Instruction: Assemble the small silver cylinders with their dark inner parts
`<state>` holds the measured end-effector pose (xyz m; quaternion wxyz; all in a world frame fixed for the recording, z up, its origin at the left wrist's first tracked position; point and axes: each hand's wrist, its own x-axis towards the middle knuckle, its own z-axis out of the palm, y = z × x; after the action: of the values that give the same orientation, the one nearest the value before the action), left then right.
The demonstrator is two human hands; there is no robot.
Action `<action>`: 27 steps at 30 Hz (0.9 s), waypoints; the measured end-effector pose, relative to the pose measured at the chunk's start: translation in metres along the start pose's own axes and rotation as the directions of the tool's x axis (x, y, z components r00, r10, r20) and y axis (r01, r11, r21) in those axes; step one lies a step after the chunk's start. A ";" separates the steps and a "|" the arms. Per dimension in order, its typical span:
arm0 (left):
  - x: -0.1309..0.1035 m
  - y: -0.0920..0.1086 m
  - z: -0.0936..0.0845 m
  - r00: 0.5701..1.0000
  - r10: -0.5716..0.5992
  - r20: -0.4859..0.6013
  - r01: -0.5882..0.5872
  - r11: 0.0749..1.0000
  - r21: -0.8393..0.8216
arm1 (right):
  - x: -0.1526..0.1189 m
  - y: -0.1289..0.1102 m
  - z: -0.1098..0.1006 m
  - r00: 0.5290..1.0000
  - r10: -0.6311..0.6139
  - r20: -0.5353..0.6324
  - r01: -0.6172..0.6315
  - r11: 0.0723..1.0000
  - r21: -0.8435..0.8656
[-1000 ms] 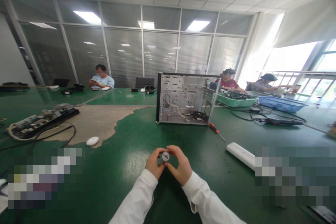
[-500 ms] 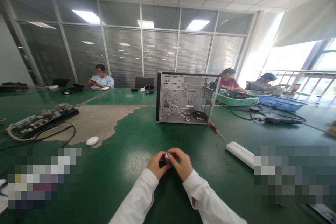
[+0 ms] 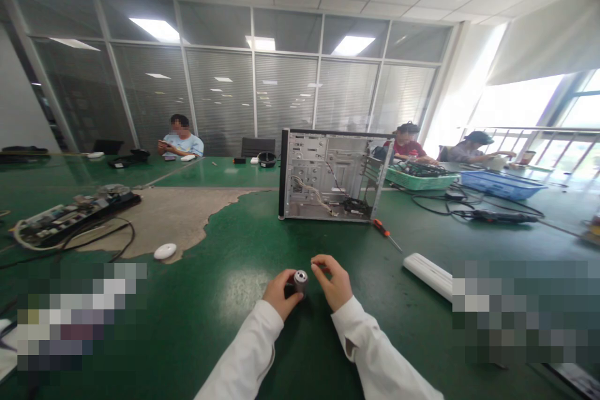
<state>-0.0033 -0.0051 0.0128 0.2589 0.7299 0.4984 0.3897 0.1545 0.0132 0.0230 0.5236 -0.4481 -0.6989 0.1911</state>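
Observation:
My left hand [image 3: 281, 295] grips a small metal cylinder [image 3: 300, 284] from its left side, thumb in front and fingers behind. The cylinder stands upright over the green table [image 3: 225, 331], its round top showing a dark opening. To the right of it, apart from the cylinder, my right hand [image 3: 334, 280] is raised with thumb and index finger pinched together. Whatever sits between those fingertips is too small to make out.
An opened computer case [image 3: 335, 178] stands ahead, with an orange-handled screwdriver [image 3: 382, 227] by its right corner. A white bar-shaped object [image 3: 429, 275] lies right. Circuit parts [image 3: 79, 215] and a white round disc [image 3: 165, 252] lie left. Green [image 3: 422, 181] and blue baskets [image 3: 504, 186] stand farther back.
My right hand has lifted off the cylinder's top and moved a little right and away, its fingers pinched. The cylinder's top is now uncovered. My left hand has stayed in place.

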 end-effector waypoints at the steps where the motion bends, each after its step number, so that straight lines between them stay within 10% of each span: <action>1: 0.000 -0.001 0.000 1.000 -0.014 -0.015 0.014 1.000 0.005 | 0.001 0.005 -0.001 1.000 0.003 0.017 -0.002 0.998 -0.055; 13: 0.005 -0.022 -0.007 0.976 -0.130 -0.175 0.139 0.989 0.041 | -0.002 0.032 -0.015 0.878 0.326 0.352 -0.024 0.764 -0.645; 27: 0.007 -0.023 -0.006 0.980 -0.151 -0.130 0.176 0.963 0.205 | -0.025 0.034 -0.022 0.901 0.325 0.288 0.007 0.652 -0.759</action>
<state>-0.0194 0.0094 0.0006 0.1809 0.6866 0.6102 0.3514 0.1900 0.0067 -0.0079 0.1212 -0.6341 -0.7633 0.0228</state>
